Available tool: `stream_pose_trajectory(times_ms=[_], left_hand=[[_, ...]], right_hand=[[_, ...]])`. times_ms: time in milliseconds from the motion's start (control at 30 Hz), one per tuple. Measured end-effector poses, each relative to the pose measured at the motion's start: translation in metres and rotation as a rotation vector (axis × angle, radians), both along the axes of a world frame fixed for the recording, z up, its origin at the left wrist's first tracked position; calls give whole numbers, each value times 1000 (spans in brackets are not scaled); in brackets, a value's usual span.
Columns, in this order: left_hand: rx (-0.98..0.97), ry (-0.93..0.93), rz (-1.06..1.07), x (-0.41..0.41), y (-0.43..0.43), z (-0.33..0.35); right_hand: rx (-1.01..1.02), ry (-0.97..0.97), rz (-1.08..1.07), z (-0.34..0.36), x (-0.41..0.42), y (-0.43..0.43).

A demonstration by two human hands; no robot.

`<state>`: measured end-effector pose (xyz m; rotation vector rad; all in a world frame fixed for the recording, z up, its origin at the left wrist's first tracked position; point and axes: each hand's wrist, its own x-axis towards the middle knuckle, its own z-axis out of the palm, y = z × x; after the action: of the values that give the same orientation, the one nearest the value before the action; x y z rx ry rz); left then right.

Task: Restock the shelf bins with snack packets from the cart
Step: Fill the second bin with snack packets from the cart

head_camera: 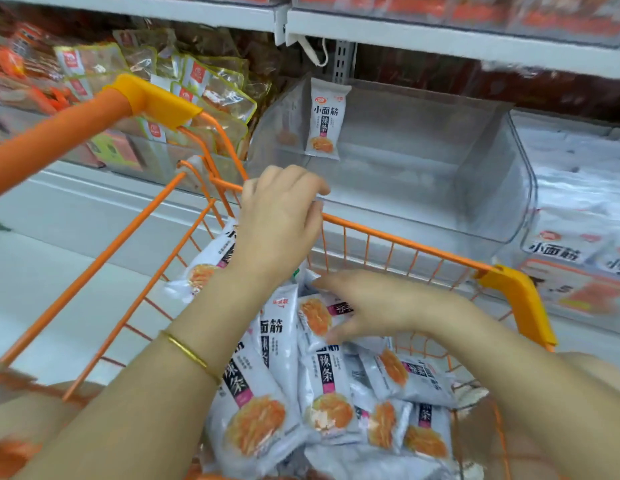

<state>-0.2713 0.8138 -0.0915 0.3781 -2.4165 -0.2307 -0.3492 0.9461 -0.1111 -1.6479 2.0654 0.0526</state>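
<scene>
White shop shelving [440, 39] is running across the background, carrying a clear bin [488, 174] where one snack packet [324, 121] is showing upright near the back left corner. Below, an orange wire cart [405, 241] is holding a heap of matching packets [329, 393]. At the cart's far rim the left hand [280, 220] is curling its fingers; whether it is clasping the wire is unclear. Fingers spread and straight, the right hand [388, 306] is touching a packet atop the heap.
</scene>
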Motion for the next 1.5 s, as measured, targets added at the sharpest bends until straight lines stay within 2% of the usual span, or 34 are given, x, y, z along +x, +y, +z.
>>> stream_pose_trajectory(times_ms=[67, 167, 333, 467, 533, 633, 733, 833, 900, 967, 1033, 1067, 1100, 1200, 1300, 1400, 1467, 1500], left_hand=[[8, 24, -31, -2, 3, -1], [42, 7, -115, -3, 9, 5], [339, -140, -323, 2, 17, 15], [364, -324, -389, 1, 18, 15], [459, -393, -415, 2, 17, 15], [590, -505, -442, 4, 15, 15], [605, -572, -441, 5, 12, 17], [724, -470, -377, 7, 6, 23], [932, -335, -371, 8, 2, 26], [1091, -248, -388, 7, 2, 27], [1143, -250, -424, 5, 8, 26], [1153, -272, -442, 4, 11, 25], [1167, -296, -463, 4, 13, 25], [1246, -342, -501, -1, 12, 30], [1230, -278, -411, -13, 4, 42], [1081, -152, -289, -26, -2, 46], [901, -57, -202, -34, -6, 38], [731, -21, -135, -37, -9, 31]], right_hand=[[73, 29, 25, -4, -5, 3], [70, 140, 50, 0, -3, 6], [-114, 270, -27, 38, -2, 24], [-232, 320, -111, 57, -4, 35], [-276, 359, -135, 60, -4, 36], [-351, 430, -116, 61, -6, 36], [-509, 442, -100, 59, -15, 35], [-869, 310, -228, 56, -27, 34], [-1109, 75, -517, 56, -27, 31], [-1088, -269, -789, 54, -25, 27], [-1012, -710, -889, 52, -25, 21], [-996, -852, -905, 53, -26, 18], [-989, -915, -929, 56, -29, 15], [-932, -988, -1003, 66, -41, 6], [-820, -1142, -1008, 75, -55, -4], [-597, -990, -900, 77, -62, -16], [-593, -931, -918, 76, -74, -30], [-647, -925, -963, 74, -83, -39]])
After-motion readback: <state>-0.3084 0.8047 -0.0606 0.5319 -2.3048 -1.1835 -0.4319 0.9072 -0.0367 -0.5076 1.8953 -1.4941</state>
